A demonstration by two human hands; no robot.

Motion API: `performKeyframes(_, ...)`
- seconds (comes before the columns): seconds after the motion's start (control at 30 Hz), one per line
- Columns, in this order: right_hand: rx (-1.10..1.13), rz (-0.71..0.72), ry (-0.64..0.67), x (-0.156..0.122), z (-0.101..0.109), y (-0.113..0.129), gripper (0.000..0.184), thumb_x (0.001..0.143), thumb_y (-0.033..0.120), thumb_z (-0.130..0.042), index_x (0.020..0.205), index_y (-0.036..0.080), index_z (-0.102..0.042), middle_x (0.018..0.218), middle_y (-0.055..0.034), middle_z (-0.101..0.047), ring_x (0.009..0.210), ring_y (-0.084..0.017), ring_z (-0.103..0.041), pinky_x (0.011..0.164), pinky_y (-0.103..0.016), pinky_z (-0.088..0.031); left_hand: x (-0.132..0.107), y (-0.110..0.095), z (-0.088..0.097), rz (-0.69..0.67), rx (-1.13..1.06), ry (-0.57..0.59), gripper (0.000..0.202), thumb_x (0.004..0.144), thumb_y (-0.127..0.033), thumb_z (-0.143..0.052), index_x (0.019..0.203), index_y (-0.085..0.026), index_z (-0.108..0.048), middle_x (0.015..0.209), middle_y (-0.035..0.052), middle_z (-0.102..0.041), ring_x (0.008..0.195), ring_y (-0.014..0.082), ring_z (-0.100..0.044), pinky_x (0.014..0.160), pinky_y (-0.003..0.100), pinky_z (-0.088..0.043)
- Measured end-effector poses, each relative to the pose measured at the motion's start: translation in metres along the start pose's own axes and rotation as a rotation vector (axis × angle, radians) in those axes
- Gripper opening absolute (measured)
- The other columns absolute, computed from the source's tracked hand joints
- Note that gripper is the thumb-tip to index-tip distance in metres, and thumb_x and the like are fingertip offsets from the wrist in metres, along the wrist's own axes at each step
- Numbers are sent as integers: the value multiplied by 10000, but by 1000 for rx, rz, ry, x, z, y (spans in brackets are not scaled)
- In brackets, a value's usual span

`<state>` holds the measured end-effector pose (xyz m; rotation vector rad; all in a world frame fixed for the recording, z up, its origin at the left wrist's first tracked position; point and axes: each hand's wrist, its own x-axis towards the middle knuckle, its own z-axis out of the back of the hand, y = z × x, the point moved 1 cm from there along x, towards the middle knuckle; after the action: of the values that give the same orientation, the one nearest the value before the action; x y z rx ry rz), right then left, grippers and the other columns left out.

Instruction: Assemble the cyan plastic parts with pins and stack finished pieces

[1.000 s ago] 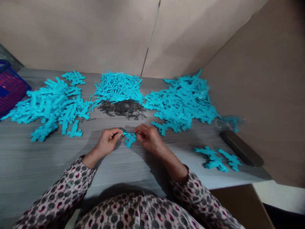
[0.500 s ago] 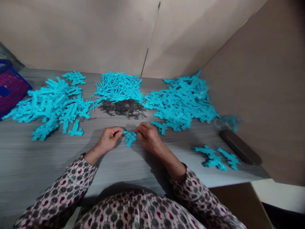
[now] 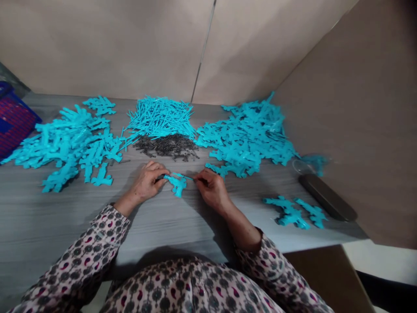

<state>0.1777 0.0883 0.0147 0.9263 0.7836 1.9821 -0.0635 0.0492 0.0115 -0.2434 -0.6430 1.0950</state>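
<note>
Left hand (image 3: 148, 180) pinches gun (image 3: 178, 184), roughly parallel to table (image 3: 163, 221) front edge, grip (image 3: 177, 192) edgeward; right hand (image 3: 211, 189) pinches rod (image 3: 185, 176); that edge lies well apart.

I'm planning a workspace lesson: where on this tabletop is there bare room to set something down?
The tabletop is bare between the left turquoise pile and the left sleeve, and between the right hand and the loose turquoise pieces. It is crowded along the back, where the left turquoise pile, sticks, dark parts and right turquoise pile lie close together.
</note>
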Motion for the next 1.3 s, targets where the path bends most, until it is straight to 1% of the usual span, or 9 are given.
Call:
performKeyframes(0.07,1,-17,9,-1,-5,1,160,779,87,-531,701,172,-642,664,-10,-566,587,-133,-508,547,-244,-355,-3,-2,-2,24,11,-26,144,896,-270,-606,953,-186,-708,906,79,-684,868,224,-582,788,371,-462)
performKeyframes(0.17,-11,-21,37,-2,-10,1,157,789,87,-523,715,172,-634,688,-12,-568,594,-131,-513,548,-242,-350,-7,-5,-4,24,34,-55,172,911,-306,-599,944,-181,-712,873,75,-676,834,219,-569,747,353,-446)
performKeyframes(0.33,-70,29,106,2,-11,-1,172,802,79,-499,719,167,-621,716,-25,-567,613,-136,-521,572,-253,-357,-9,-9,-4,43,81,-24,227,934,-355,-569,954,-188,-721,840,68,-658,824,216,-554,738,346,-424)
performKeyframes(0.5,-148,77,166,7,-9,-3,186,814,70,-490,736,171,-624,735,-38,-582,669,-156,-549,625,-264,-389,-8,-10,-1,58,88,-1,217,928,-345,-579,956,-189,-727,812,64,-639,794,209,-543,721,339,-410)
performKeyframes(0.8,-294,71,286,15,-6,2,197,829,54,-487,750,154,-637,778,-65,-616,754,-179,-587,683,-268,-401,-10,-12,-2,76,94,14,185,918,-294,-586,972,-186,-727,837,69,-639,820,217,-537,751,351,-410)
performKeyframes(1.0,-358,88,322,19,-6,8,216,845,51,-481,713,143,-624,774,-77,-604,729,-176,-566,661,-265,-377,-9,-12,-2,83,103,24,228,939,-319,-549,982,-183,-726,825,71,-627,813,220,-526,729,351,-408)
performKeyframes(1.1,-372,110,335,20,-6,10,222,826,18,-474,719,144,-621,778,-75,-595,728,-169,-556,657,-259,-365,-9,-13,-2,84,111,25,224,939,-313,-549,973,-182,-728,815,71,-625,813,221,-525,727,352,-407)
performKeyframes(1.3,-394,100,355,20,-6,10,229,791,-18,-472,699,148,-601,758,-66,-566,696,-158,-525,627,-256,-337,-10,-13,-2,84,106,10,213,933,-312,-556,971,-188,-725,832,69,-634,809,211,-531,741,354,-418)
